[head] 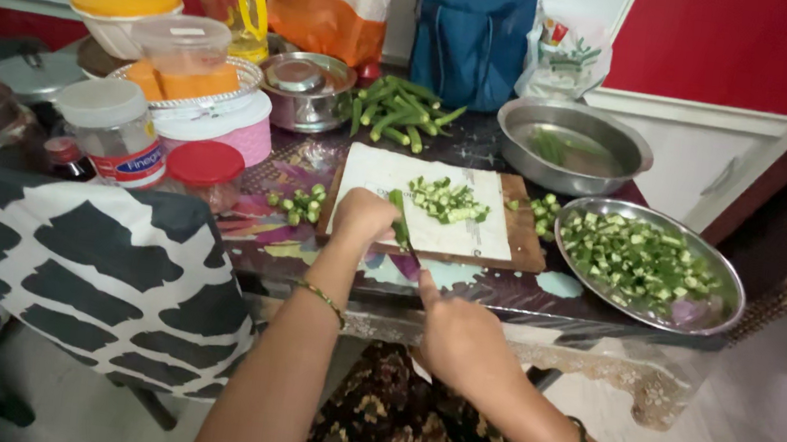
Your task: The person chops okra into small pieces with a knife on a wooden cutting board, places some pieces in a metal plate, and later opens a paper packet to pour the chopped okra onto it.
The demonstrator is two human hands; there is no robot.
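L hand (364,216) fisted, R hand (459,340) prob. gripping.

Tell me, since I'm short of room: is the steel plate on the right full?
Largely full: chopped okra pieces cover most of the steel plate.

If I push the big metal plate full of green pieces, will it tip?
Probably it slides rather than tips: the metal plate looks wide and shallow. Its rim seems near the table's edge, so it might fall. The chopped okra lies loose and could scatter.
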